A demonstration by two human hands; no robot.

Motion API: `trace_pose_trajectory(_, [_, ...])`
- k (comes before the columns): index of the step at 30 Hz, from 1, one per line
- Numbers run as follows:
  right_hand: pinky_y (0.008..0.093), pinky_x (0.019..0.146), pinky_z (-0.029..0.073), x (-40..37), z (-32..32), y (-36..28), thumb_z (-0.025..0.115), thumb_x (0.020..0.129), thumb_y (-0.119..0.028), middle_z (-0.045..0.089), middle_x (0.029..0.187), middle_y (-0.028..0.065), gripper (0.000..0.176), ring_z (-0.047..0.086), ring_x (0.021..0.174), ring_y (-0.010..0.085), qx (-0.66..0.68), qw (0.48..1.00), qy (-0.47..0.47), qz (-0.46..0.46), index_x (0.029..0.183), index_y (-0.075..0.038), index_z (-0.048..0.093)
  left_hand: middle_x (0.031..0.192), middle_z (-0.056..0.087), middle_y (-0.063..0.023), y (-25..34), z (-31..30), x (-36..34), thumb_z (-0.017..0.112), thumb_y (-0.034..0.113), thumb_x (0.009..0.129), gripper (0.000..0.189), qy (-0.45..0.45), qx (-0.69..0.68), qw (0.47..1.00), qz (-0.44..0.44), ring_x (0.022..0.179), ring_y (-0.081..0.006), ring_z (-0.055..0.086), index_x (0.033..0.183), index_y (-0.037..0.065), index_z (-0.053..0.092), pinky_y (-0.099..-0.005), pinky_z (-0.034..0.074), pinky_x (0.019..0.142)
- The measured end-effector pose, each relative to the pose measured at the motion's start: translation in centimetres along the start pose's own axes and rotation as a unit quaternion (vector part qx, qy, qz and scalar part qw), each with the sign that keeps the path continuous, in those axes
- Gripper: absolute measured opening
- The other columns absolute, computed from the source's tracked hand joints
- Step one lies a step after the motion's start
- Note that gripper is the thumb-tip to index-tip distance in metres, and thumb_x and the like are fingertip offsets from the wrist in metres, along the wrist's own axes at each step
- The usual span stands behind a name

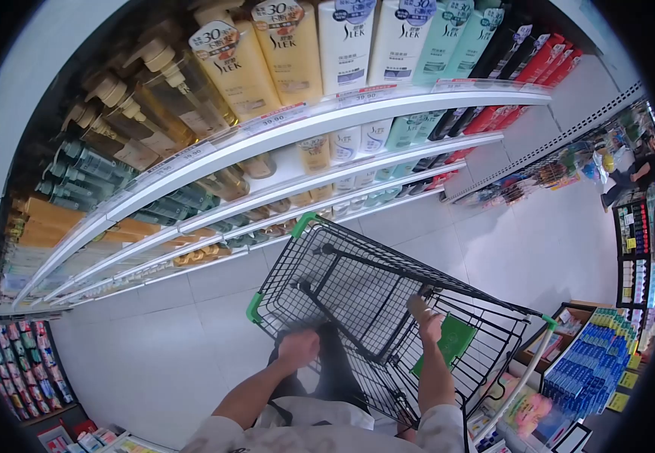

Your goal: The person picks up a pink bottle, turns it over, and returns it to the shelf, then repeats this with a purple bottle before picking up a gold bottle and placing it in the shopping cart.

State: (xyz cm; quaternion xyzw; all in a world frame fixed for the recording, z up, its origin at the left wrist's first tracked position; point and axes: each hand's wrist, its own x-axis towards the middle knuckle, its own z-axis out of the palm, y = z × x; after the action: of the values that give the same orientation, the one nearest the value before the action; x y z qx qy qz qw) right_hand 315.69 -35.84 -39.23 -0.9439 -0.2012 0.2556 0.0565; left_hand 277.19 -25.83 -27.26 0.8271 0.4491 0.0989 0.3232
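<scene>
The black wire shopping cart (pixel 286 275) with green corner caps stretches straight ahead of both hands, its long axis running away from the person, its basket empty. The left hand (pixel 298 349) is curled shut over the cart's near rail. The right hand (pixel 426 320) lies farther forward on the right rim, but whether it grips cannot be told. White shelves (pixel 282 124) of tall shampoo bottles stand beyond and left of the left hand.

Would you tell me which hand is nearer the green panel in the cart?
Right. The right hand lies just beside the green panel; the left hand is across the cart.
</scene>
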Motion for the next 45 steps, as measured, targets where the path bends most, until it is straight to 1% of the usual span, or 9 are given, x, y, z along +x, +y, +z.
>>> trace_pose_trajectory(11, [0.0497,0.061,0.046,-17.1,-12.5,-7.4,0.051,0.084,-0.025,0.06,0.071,0.0206,0.026,0.058,0.067,0.0441,-0.022,0.97,0.017,-0.242,0.1,-0.006,0.041,0.072,0.062,-0.0082,-0.5,0.2,0.7,0.058,0.021,0.078,0.009,-0.018,-0.043,0.999,-0.022,0.076,-0.0298,0.06,0.082,0.013,0.06,-0.0414,0.049,0.065])
trace_pose_trajectory(15, [0.0449,0.057,0.047,-23.9,-19.9,-13.7,0.055,0.079,-0.02,0.059,0.067,0.0186,0.024,0.059,0.062,0.0388,-0.007,0.914,-0.07,-0.399,0.098,-0.007,0.047,0.086,0.065,-0.0087,-2.4,-0.1,1.9,0.049,0.034,0.09,0.032,0.044,-0.384,0.912,-0.137,0.079,-0.0212,0.062,0.1,0.006,0.06,-0.0349,0.049,0.073])
trace_pose_trajectory(18, [0.0398,0.053,0.045,-28.7,-23.4,-18.2,0.058,0.074,-0.018,0.056,0.061,0.0149,0.019,0.057,0.056,0.0345,0.029,0.847,-0.139,-0.512,0.088,-0.007,0.053,0.11,0.06,-0.0085,-1.7,-7.0,1.5,0.035,0.041,0.095,0.046,-0.125,-0.729,0.646,-0.188,0.104,-0.0228,0.055,0.112,0.004,0.055,-0.038,0.044,0.089])
trace_pose_trajectory(21, [0.0403,0.051,0.044,-32.2,-25.1,-22.3,0.057,0.075,-0.022,0.055,0.059,0.0139,0.02,0.057,0.054,0.0341,0.074,0.776,-0.238,-0.579,0.088,-0.007,0.054,0.113,0.058,-0.0093,1.2,-14.6,-2.0,0.035,0.04,0.096,0.045,-0.338,-0.748,0.563,-0.098,0.111,-0.0208,0.051,0.118,0.004,0.052,-0.0368,0.041,0.095])
trace_pose_trajectory(25, [0.0361,0.051,0.044,-35.2,-24.1,-27.2,0.059,0.076,-0.02,0.053,0.06,0.0132,0.017,0.056,0.054,0.0312,0.114,0.714,-0.278,-0.632,0.085,-0.007,0.057,0.129,0.046,-0.0133,1.8,-17.3,-7.1,0.05,0.053,0.086,0.07,-0.403,-0.627,0.658,-0.113,0.115,-0.0244,0.05,0.133,0.003,0.036,-0.0403,0.039,0.097])
trace_pose_trajectory(29, [0.0256,0.065,0.045,-37.9,-21.3,-31.3,0.057,0.083,-0.021,0.06,0.082,0.0047,0.021,0.057,0.072,0.015,0.255,0.711,-0.362,-0.547,0.092,-0.003,0.057,0.107,0.061,-0.0062,3.3,-22.7,-11.2,0.066,0.021,0.082,0.045,-0.349,-0.692,0.632,0.02,0.097,-0.0125,0.058,0.119,0.004,0.05,-0.029,0.045,0.088])
trace_pose_trajectory(33, [0.0268,0.076,0.045,-37.8,-16.1,-33.4,0.051,0.091,-0.026,0.061,0.094,0.0049,0.029,0.057,0.083,0.0138,0.483,0.681,-0.435,-0.336,0.104,0.0,0.055,0.115,0.053,-0.0155,1.7,-23.4,-13.3,0.064,0.063,0.071,0.092,-0.265,-0.729,0.631,0.0,0.102,-0.0239,0.057,0.131,0.0,0.035,-0.0383,0.046,0.088])
trace_pose_trajectory(37, [0.0392,0.081,0.046,-31.1,-2.9,-27.9,0.047,0.09,-0.042,0.061,0.1,0.0185,0.046,0.06,0.091,0.0301,0.111,0.87,-0.208,-0.434,0.111,-0.002,0.055,0.11,0.053,-0.0164,0.3,-24.0,-15.1,0.052,0.074,0.072,0.093,-0.214,-0.818,0.533,0.008,0.095,-0.0252,0.058,0.13,0.003,0.037,-0.0384,0.048,0.082])
trace_pose_trajectory(45, [0.051,0.077,0.046,-31.2,6.9,-17.8,0.04,0.093,-0.035,0.059,0.108,0.0178,0.035,0.059,0.089,0.0412,-0.085,0.902,-0.136,-0.401,0.115,-0.009,0.048,0.104,0.052,-0.0173,0.1,-27.4,-16.6,0.039,0.082,0.07,0.1,-0.183,-0.837,0.516,0.005,0.088,-0.0268,0.057,0.134,0.005,0.032,-0.0402,0.046,0.078])
